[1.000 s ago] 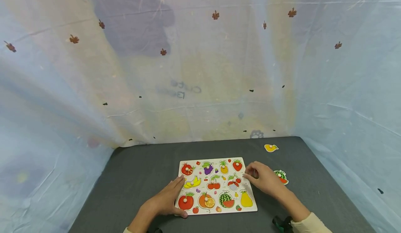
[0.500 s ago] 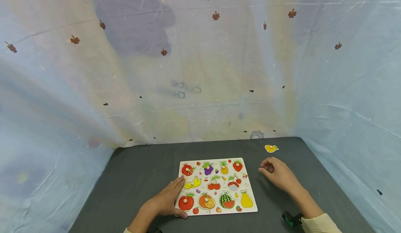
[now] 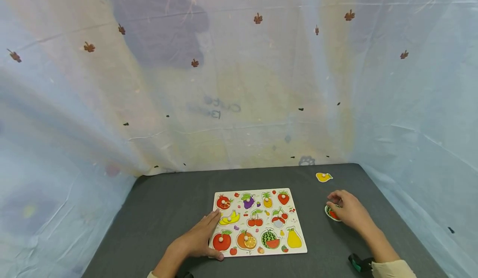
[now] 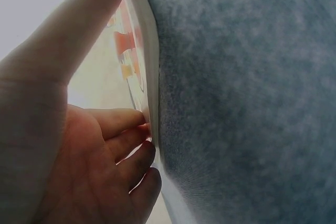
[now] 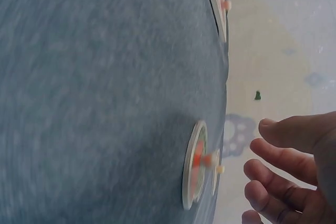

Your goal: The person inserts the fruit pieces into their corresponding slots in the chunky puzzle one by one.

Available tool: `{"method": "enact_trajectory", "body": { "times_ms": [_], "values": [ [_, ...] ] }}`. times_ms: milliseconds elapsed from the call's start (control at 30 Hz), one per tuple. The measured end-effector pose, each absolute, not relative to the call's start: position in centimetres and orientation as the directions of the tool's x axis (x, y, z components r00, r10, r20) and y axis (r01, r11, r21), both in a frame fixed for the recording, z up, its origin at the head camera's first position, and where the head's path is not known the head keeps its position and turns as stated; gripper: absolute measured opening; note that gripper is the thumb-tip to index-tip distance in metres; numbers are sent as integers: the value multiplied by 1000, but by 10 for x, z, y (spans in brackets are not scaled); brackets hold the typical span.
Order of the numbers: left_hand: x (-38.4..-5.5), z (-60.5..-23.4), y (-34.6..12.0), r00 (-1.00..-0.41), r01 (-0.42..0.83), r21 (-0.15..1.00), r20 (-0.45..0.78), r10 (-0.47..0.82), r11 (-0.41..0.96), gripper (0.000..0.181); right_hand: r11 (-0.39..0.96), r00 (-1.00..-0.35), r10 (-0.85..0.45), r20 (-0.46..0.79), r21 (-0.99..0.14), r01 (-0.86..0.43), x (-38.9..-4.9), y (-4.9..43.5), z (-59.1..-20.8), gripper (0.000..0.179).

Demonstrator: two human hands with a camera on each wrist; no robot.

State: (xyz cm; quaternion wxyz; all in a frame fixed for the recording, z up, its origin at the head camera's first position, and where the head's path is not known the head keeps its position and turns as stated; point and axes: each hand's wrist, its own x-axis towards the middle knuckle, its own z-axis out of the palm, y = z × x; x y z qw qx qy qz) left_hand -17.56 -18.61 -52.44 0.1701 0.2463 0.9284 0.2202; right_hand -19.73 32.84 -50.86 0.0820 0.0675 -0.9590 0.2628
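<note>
A white fruit puzzle board [image 3: 239,206] lies on the dark table. My left hand [image 3: 201,233] rests against its left side, with the thumb at the near left corner. In the left wrist view, fairly straight fingers [image 4: 137,163] touch the board's edge [image 4: 149,51]. To the right of the board, my right hand [image 3: 349,209] hovers over a watermelon puzzle piece [image 3: 330,214] and partly hides it. The right wrist view shows this watermelon piece [image 5: 193,169] with its knob up, apart from the loosely bent fingers [image 5: 286,156].
A yellow pear puzzle piece [image 3: 323,177] lies near the table's far right edge. Several knobbed fruit pieces sit in the board; the pear recess [image 3: 293,238] and watermelon recess [image 3: 269,239] show no knobs. Printed cloth [image 3: 239,83] hangs behind and beside the dark table [image 3: 171,199].
My right hand has moved right, from the board's right edge to over the watermelon piece. The left hand and the board have stayed in place.
</note>
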Motion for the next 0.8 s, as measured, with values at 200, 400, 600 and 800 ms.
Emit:
{"method": "enact_trajectory", "body": {
  "times_ms": [200, 400, 600, 800],
  "values": [
    [-176, -524, -186, -819, 384, 493, -209, 534, 781, 129, 859, -985, -77, 153, -492, -143, -198, 342, -512, 15],
    [-176, -525, -187, -821, 382, 497, -205, 533, 779, 130, 857, -993, -77, 91, -503, -113, -199, 349, -517, 13],
    [-176, -526, -187, -821, 382, 497, -205, 533, 779, 129, 863, -997, -73, 20, -500, -73, -202, 352, -521, 14],
    [-176, -526, -187, -820, 380, 502, -206, 534, 777, 129, 866, -997, -80, 8, -495, -74, -202, 352, -524, 13]
  ]
}}
